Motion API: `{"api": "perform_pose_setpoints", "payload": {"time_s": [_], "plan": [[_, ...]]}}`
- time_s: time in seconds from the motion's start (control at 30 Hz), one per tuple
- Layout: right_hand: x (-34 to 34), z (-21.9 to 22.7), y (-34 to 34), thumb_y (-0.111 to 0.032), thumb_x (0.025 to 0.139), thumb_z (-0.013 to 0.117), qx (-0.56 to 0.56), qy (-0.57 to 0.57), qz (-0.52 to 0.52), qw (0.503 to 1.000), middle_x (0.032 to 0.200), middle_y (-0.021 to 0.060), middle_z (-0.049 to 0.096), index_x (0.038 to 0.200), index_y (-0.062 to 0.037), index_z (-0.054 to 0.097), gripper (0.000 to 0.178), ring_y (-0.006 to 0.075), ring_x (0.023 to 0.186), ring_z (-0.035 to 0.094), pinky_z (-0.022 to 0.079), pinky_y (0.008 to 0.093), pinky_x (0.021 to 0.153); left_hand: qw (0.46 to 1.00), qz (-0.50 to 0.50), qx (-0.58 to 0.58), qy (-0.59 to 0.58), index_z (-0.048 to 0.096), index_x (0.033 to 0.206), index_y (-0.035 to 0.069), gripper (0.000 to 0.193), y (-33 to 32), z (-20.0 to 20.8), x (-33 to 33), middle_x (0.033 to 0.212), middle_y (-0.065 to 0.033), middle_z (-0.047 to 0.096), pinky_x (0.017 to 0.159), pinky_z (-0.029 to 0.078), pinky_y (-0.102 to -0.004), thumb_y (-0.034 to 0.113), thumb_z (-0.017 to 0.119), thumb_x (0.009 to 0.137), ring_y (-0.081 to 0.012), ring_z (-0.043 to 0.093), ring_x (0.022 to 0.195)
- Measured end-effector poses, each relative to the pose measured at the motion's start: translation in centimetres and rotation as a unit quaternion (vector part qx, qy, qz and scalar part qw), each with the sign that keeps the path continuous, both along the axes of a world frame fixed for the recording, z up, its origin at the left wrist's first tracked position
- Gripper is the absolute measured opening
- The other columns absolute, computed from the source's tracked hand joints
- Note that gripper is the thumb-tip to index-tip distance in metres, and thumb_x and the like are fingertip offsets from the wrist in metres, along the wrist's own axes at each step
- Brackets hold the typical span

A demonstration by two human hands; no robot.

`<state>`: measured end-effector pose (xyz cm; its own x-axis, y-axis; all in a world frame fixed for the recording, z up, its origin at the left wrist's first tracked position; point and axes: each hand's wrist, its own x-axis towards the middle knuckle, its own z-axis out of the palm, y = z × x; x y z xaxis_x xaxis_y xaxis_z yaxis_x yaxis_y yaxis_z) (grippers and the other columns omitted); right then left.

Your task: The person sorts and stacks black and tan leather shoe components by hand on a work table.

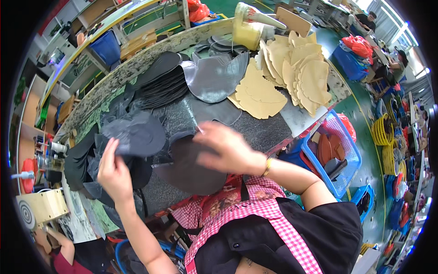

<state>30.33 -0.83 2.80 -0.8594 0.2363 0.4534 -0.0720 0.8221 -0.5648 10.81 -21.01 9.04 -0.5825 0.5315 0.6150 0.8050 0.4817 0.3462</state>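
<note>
My left hand (114,176) pinches the near edge of a dark grey cut sheet (143,134), lifted above a heap of similar dark pieces. My right hand (228,148) hovers over another dark cut piece (191,166), which lies at the table's near edge against my apron. That hand is slightly blurred, its fingers curled. A small pale tip shows at its fingertips, too small to name. Farther back are a stack of dark pieces (159,84), a shiny grey curved piece (214,77) and tan scallop-edged pieces (260,93).
A yellowish container (246,34) with a cone-shaped top stands at the table's far edge. At right, a blue plastic basket (356,157) holds brown and dark pieces. A beige machine (43,205) stands at left, with another person's arm (66,246) below it.
</note>
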Motion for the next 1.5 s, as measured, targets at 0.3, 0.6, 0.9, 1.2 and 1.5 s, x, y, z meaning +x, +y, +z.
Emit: {"api": "perform_pose_setpoints", "payload": {"time_s": [0.3,0.6,0.9,1.2,1.5], "plan": [[3.5,-1.2,14.5,-0.027,0.067,0.075,0.111,-0.143,-0.374,0.91,0.104,0.0138,0.055,0.101,-0.0027,0.061,0.044,0.0297,0.101,0.051,0.043,0.038,0.088,0.977,-0.139,-0.161,-0.022,0.062,0.114,0.008,0.05,-1.9,-7.8,7.3,0.132,-0.0104,0.049,0.108,0.024,-0.0478,-0.007,0.044,0.069,-0.0309,0.038,0.128],[3.6,-0.6,11.9,0.0,0.07,0.06,0.173,0.089,-0.127,0.973,0.078,0.0076,0.058,0.076,-0.0068,0.054,0.011,0.0266,0.075,0.056,0.045,0.036,0.067,0.95,-0.256,-0.011,-0.181,0.058,0.114,0.002,0.039,1.9,-6.8,10.0,0.116,-0.015,0.058,0.096,0.04,-0.0415,0.0,0.058,0.074,-0.0316,0.054,0.11],[0.6,3.2,1.3,-0.009,0.077,0.067,-0.011,0.122,-0.086,0.989,0.092,0.0127,0.06,0.1,-0.0024,0.06,0.024,0.0309,0.074,0.062,0.05,0.0333,0.069,0.848,-0.204,0.245,-0.423,0.062,0.106,-0.004,0.021,9.7,-4.4,9.5,0.085,-0.0063,0.068,0.069,0.051,-0.0226,0.004,0.059,0.087,-0.0084,0.063,0.077],[-0.3,4.9,1.6,-0.009,0.08,0.064,-0.389,-0.063,0.037,0.919,0.068,0.0065,0.065,0.092,0.0042,0.067,0.018,0.0084,0.064,0.061,0.049,0.0235,0.06,0.93,-0.235,0.23,-0.162,0.064,0.107,0.0,0.03,8.6,-5.7,10.2,0.085,-0.0122,0.069,0.065,0.053,-0.0246,-0.007,0.063,0.078,-0.0132,0.067,0.071],[2.0,6.3,-3.0,0.003,0.059,0.054,-0.093,0.212,0.201,0.952,0.083,0.0119,0.062,0.069,-0.0028,0.055,0.012,0.0249,0.074,0.061,0.049,0.0327,0.068,0.454,-0.217,0.415,-0.758,0.057,0.09,0.002,0.016,7.8,-6.3,7.7,0.079,-0.01,0.065,0.063,0.054,-0.0267,0.015,0.049,0.093,-0.0168,0.065,0.068]]}}
